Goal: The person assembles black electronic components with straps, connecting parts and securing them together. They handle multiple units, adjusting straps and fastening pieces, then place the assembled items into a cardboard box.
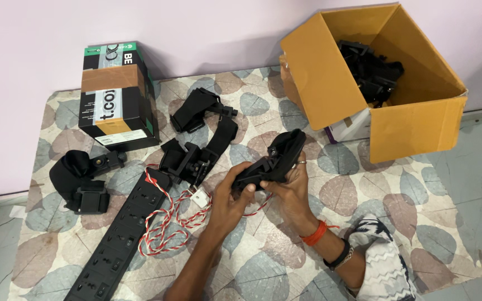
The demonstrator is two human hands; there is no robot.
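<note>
While both of my hands are raised just above the leaf-patterned mat (419, 223), I hold a black strap mount (274, 159) between them. My left hand (232, 195) is closed around its lower end, fingers wrapped over the plastic piece. My right hand (291, 187) grips it from beneath, fingers curled up its side. Just left of the mount lies a second black strap assembly (199, 139). Further left of the mount, a black power strip (121, 239) lies slantwise, with red-and-white twisted wire (165, 220) looped beside it. Well left of the mount sits a third black strap unit (82, 178), and behind that a taped black carton (118, 95). Up and right of the mount stands an open cardboard box (408, 125) with more black parts inside.
</note>
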